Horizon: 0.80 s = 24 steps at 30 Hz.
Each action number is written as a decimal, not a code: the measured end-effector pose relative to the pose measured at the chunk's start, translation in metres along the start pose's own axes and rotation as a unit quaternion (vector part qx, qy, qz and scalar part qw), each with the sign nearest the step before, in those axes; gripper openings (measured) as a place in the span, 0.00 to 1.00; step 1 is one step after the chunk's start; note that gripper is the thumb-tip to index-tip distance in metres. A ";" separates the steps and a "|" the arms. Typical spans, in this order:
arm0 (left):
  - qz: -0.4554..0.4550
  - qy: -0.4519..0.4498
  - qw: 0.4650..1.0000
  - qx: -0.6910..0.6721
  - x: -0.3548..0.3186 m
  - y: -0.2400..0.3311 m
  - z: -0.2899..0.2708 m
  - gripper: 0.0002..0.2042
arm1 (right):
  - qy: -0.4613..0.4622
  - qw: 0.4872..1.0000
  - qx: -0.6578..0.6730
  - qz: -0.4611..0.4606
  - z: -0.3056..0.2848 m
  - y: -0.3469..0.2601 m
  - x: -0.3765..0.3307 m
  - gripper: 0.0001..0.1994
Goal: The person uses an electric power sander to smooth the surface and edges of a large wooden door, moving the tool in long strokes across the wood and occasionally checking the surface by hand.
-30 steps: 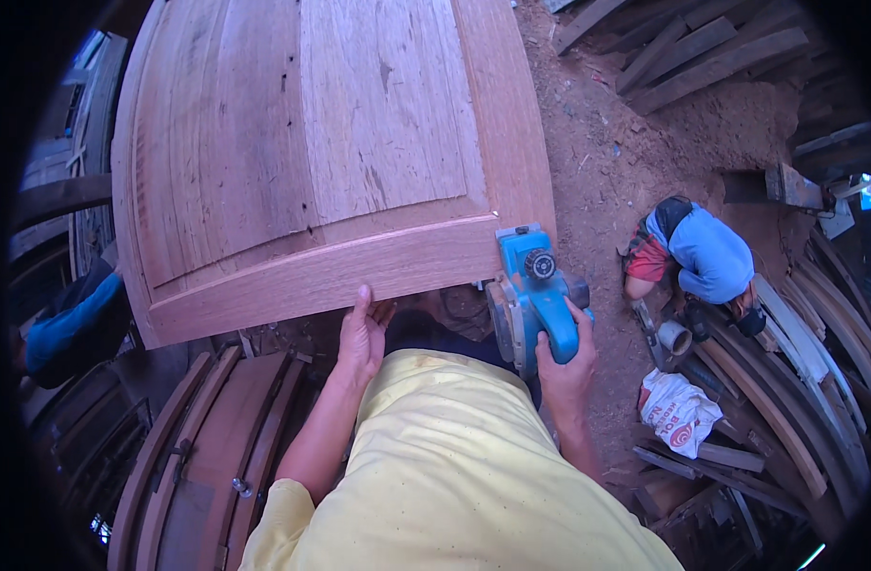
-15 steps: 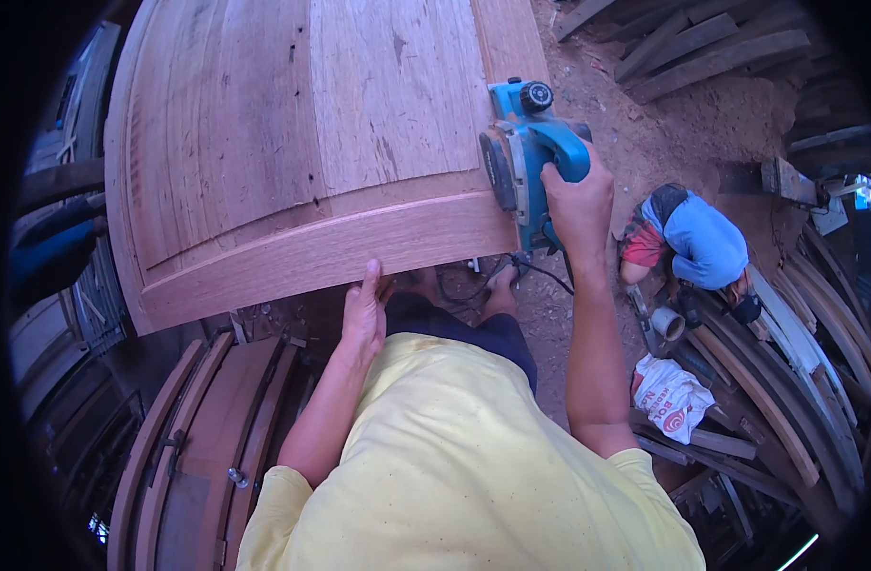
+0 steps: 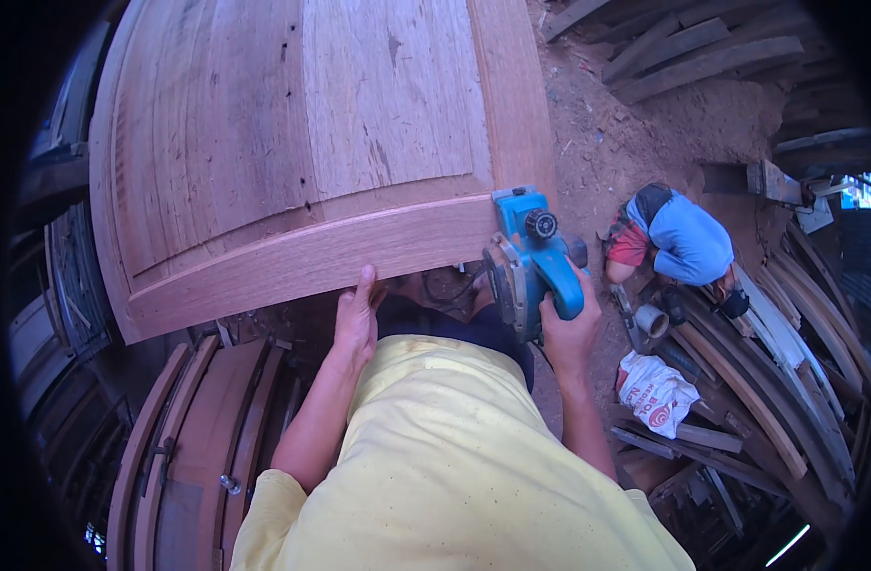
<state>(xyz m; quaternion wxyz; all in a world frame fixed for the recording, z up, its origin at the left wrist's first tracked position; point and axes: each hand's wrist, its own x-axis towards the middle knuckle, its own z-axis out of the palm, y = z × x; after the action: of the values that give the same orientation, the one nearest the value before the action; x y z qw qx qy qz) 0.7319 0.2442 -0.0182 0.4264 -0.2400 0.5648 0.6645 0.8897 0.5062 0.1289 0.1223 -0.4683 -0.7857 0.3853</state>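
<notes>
My right hand (image 3: 570, 328) is closed round the handle of a teal electric planer (image 3: 528, 214). The planer's front sits on the near right corner of a wooden panel door (image 3: 321, 249), while its rear overhangs the near edge. My left hand (image 3: 357, 319) grips that near edge left of the planer, thumb up against the rail and the other fingers partly hidden under it. Pale raw boards fill the door's middle inside a reddish-brown frame.
At right a person in a blue shirt (image 3: 690, 238) crouches on the dirt floor, beside a pipe piece (image 3: 652, 321). Nearer lies a white printed sack (image 3: 656, 392) among timber planks (image 3: 740, 395). Clamped boards (image 3: 202, 419) stand at lower left. More planks (image 3: 706, 67) lie far right.
My right hand has drawn the planer toward my body, past the door's near right corner. My left hand keeps its hold on the edge. The view has shifted slightly.
</notes>
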 end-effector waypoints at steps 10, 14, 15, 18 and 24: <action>0.058 0.028 0.998 0.002 0.000 -0.012 0.007 0.39 | 0.015 0.997 0.042 -0.056 0.038 -0.052 0.139 0.22; 0.087 0.046 0.994 -0.057 -0.010 -0.023 0.022 0.39 | -0.054 0.989 0.131 -0.052 0.006 -0.076 0.164 0.20; 0.111 0.046 0.989 -0.082 -0.014 -0.029 0.034 0.39 | -0.082 0.989 0.110 -0.048 -0.009 -0.076 0.166 0.19; 0.083 0.037 0.994 -0.055 -0.023 -0.050 0.078 0.41 | -0.167 0.982 0.068 -0.051 -0.055 -0.066 0.168 0.16; 0.173 0.108 0.972 -0.114 -0.005 -0.104 0.214 0.44 | -0.284 0.953 0.009 -0.103 -0.126 -0.003 0.195 0.16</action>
<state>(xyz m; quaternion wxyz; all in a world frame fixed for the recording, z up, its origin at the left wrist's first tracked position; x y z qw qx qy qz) 0.8565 0.4469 -0.0185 0.2111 -0.2563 0.5613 0.7581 0.8535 0.7290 0.1826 -0.0632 -0.2552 -0.8284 0.4946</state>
